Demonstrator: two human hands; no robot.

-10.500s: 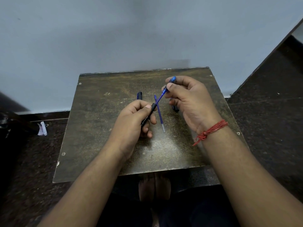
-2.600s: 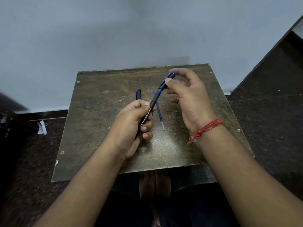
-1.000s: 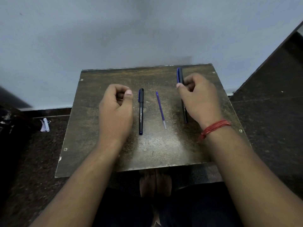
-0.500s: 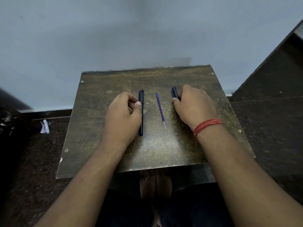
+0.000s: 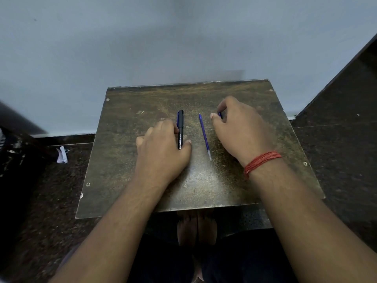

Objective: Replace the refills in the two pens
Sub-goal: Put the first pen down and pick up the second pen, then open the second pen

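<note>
Left hand point(image 5: 163, 152) pinches black pen point(image 5: 180, 129); right hand point(image 5: 240, 129) covers second pen point(image 5: 219, 114), grip unclear. Loose refill point(image 5: 205, 136) between, pointing 12 o'clock: one swap seemingly left.

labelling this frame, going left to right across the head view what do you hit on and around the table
scrap of paper on the floor → left hand → black pen → loose blue refill → right hand → red thread on the wrist

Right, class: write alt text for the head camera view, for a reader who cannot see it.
A person's left hand grips a black pen lying on a small worn table, while the right hand covers a second pen, of which only a blue bit shows. A loose blue refill lies between the hands.
</note>
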